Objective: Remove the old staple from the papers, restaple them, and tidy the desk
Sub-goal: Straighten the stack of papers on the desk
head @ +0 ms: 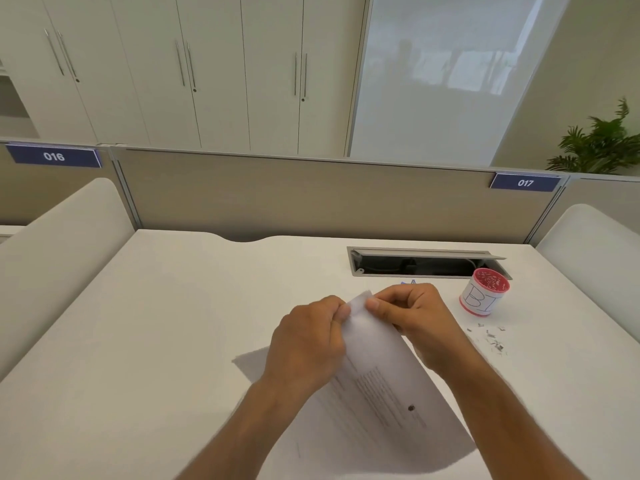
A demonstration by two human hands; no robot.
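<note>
White paper corner pinched between the fingers of both hands, raised off the worktop. Left hand curled round the near-left edge of the papers, thumb and fingertips clamped just below the corner. Right hand gripping the same corner from the far side, thumb tip touching the sheet. Papers sloping down toward the camera, lower part resting on the worktop, printed text and a dark dot visible. Loose staples scattered right of the right hand. Red-rimmed cup beyond them, beside the open cable tray. Bit of blue behind the right hand, too hidden to identify.
</note>
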